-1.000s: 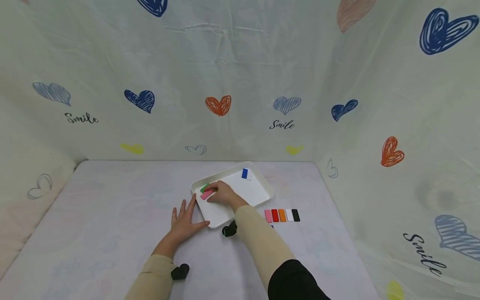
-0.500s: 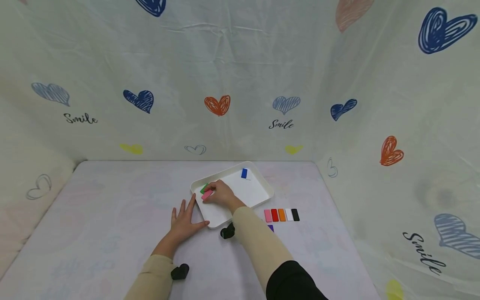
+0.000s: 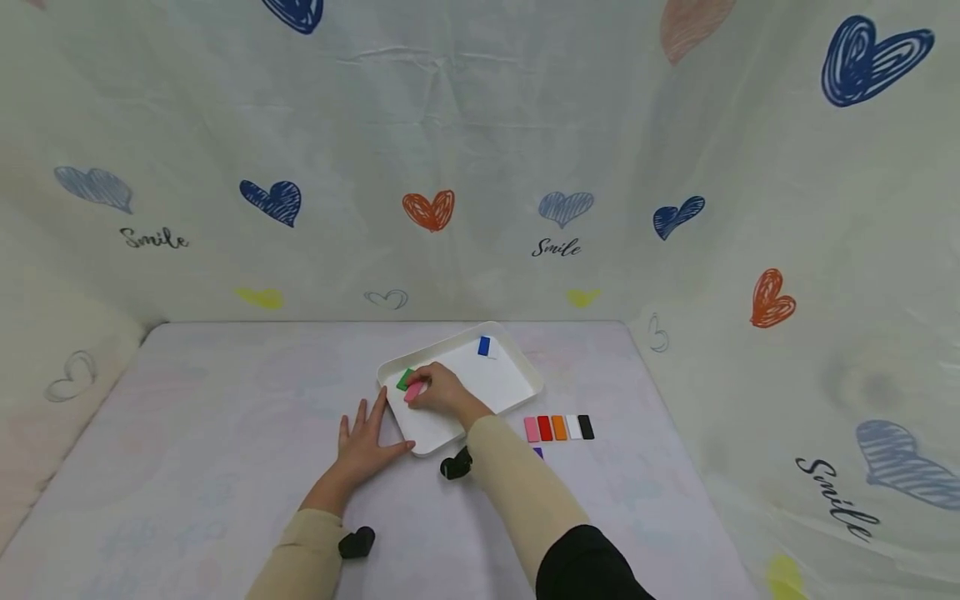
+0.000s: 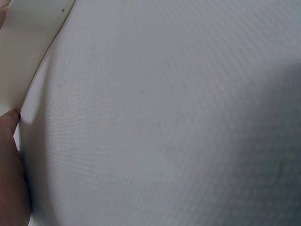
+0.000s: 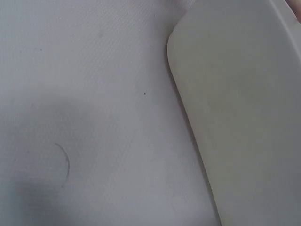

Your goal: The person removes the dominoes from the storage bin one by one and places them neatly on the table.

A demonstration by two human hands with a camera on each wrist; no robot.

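A white rectangular tray lies aslant on the table. Inside its left end my right hand pinches a small flat pink piece between thumb and fingers. Close beside it is a green piece, partly covered by the fingers. A blue piece sits near the tray's far right corner. My left hand has its fingers spread, with forefinger and thumb against the tray's left edge. The left wrist view shows the tray wall and part of that hand; the right wrist view shows mostly the tray's outer side.
Right of the tray, a row of flat coloured pieces lies on the table: pink, red, orange, white and black. A purple piece is partly hidden by the right sleeve. A patterned curtain hangs behind.
The pink piece has turned slightly and shifted a little in the right fingers, beside the green one. The left hand stays at the tray edge. The head view has drifted slightly.
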